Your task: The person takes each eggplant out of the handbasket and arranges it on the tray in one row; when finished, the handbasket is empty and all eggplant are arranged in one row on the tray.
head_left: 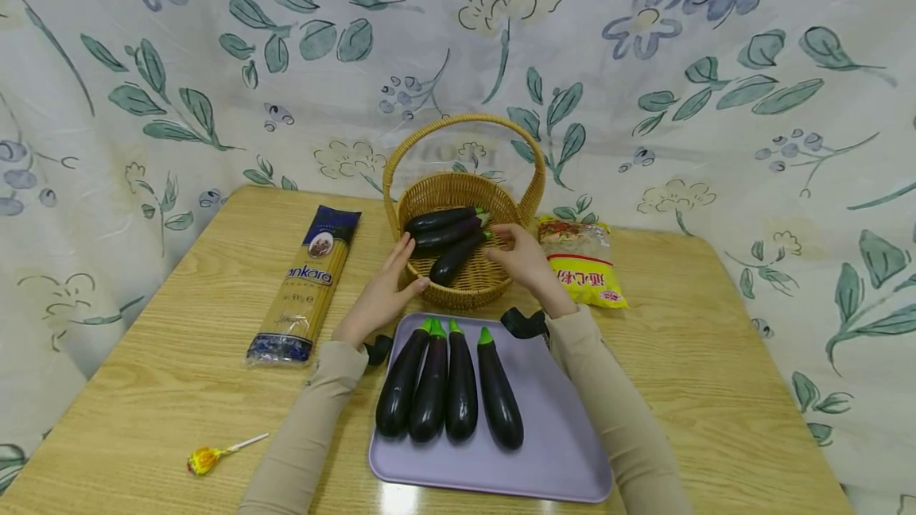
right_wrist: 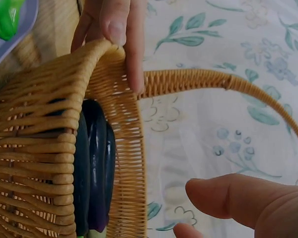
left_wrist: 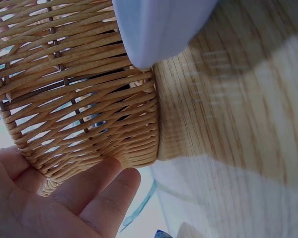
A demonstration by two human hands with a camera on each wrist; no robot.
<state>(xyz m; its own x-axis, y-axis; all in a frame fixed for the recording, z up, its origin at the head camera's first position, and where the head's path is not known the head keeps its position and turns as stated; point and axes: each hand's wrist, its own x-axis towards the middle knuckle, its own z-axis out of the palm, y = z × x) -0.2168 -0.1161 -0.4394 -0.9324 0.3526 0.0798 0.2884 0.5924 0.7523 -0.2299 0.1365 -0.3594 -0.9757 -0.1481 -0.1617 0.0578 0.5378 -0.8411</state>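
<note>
A wicker basket (head_left: 468, 298) with a tall arched handle stands at the back of the table. Inside it lie 3 dark eggplants (head_left: 447, 238), stems pointing right. My left hand (head_left: 379, 300) holds the basket's left rim, its thumb at the front edge and its fingers along the woven side (left_wrist: 97, 198). Over the basket's right side hovers my right hand (head_left: 525, 261), near the eggplant stems. Its thumb (right_wrist: 223, 196) and fingers are apart, with nothing between them. Several more eggplants (head_left: 461, 388) lie side by side on a lilac tray (head_left: 558, 435) in front.
Left of the basket lies a long pack of spaghetti (head_left: 304, 292). A yellow food bag (head_left: 583, 265) sits just right of it, beside my right wrist. A wrapped lollipop (head_left: 205, 460) is at the front left. Floral cloth (head_left: 429, 22) hangs behind the table.
</note>
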